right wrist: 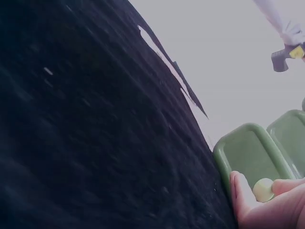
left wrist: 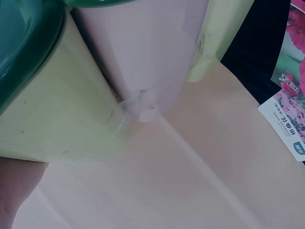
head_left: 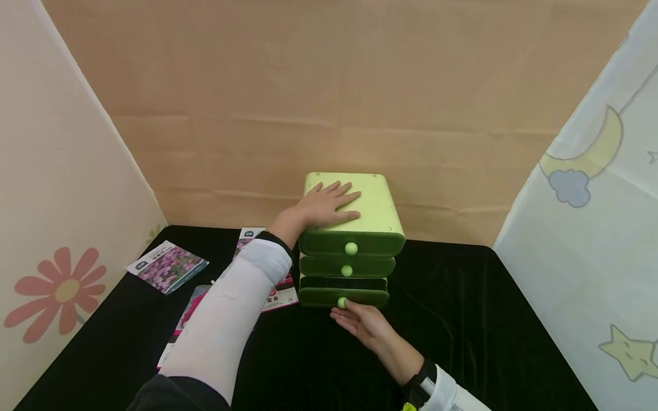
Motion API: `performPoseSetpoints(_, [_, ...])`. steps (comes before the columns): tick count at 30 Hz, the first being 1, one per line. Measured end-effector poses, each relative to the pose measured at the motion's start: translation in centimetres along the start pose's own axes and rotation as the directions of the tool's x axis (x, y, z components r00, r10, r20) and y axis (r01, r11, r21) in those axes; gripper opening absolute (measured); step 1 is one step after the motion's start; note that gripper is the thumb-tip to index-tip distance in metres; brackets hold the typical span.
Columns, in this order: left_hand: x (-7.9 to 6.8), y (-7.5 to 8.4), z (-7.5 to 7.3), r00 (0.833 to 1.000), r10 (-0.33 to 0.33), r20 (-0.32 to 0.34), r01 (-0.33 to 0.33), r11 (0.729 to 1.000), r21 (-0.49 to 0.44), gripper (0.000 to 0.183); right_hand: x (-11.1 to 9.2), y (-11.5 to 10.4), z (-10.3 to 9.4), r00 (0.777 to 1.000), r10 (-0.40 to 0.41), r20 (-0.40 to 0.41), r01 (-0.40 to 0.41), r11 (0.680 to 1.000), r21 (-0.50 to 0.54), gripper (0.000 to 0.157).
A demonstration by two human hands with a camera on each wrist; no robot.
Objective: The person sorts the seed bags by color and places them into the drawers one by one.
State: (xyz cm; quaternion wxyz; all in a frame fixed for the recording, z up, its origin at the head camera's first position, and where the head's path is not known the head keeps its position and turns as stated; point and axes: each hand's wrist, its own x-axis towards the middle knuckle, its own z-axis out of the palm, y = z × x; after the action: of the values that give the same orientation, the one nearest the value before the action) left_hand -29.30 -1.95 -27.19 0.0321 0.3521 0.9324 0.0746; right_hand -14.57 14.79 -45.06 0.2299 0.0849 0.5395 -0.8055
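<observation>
A small drawer cabinet [head_left: 377,200] with a pale green top and dark green fronts stands against the back wall. My left hand [head_left: 329,206] rests flat on its top with fingers spread. The bottom drawer [head_left: 315,297] sticks out a little, showing a dark gap above its front. At that drawer my right hand [head_left: 369,330] pinches the round light green knob [head_left: 341,302], the thumb against it. In the right wrist view the knob [right wrist: 263,190] lies between thumb and fingers. The left wrist view catches the cabinet's pale side [left wrist: 62,114] and only part of the hand.
Flower seed packets lie on the black cloth [head_left: 442,319] to the left: a purple-flowered one [head_left: 169,267] near the edge, others [head_left: 280,297] beside the cabinet and partly behind my left sleeve [head_left: 226,319]. Brown paper [head_left: 329,85] hangs behind; printed white panels [head_left: 591,245] flank the sides.
</observation>
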Motion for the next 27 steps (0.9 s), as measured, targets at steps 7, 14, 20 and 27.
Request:
performPoseSetpoints(7, [-0.4,-0.3,0.2,1.0,-0.009,-0.005,0.009,1.0,-0.023,0.065,1.8,-0.3,0.0,0.999,-0.051,0.016,0.051,0.997,-0.062,0.051])
performPoseSetpoints(14, [-0.5,-0.7,0.3,1.0,-0.016,-0.01,0.016,0.999,-0.031,0.065,3.1,-0.5,0.0,0.998,-0.066,0.006,0.066,0.996,-0.061,0.049])
performPoseSetpoints(20, [-0.7,-0.8,0.1,1.0,-0.026,-0.011,0.026,1.0,-0.017,0.065,3.6,-0.8,0.3,0.997,-0.082,0.004,0.081,0.983,-0.167,0.047])
performPoseSetpoints(27, [-0.6,-0.8,0.2,1.0,-0.028,-0.015,0.028,0.999,-0.017,0.065,4.0,-0.4,0.0,0.995,-0.095,-0.023,0.088,0.972,-0.216,0.047])
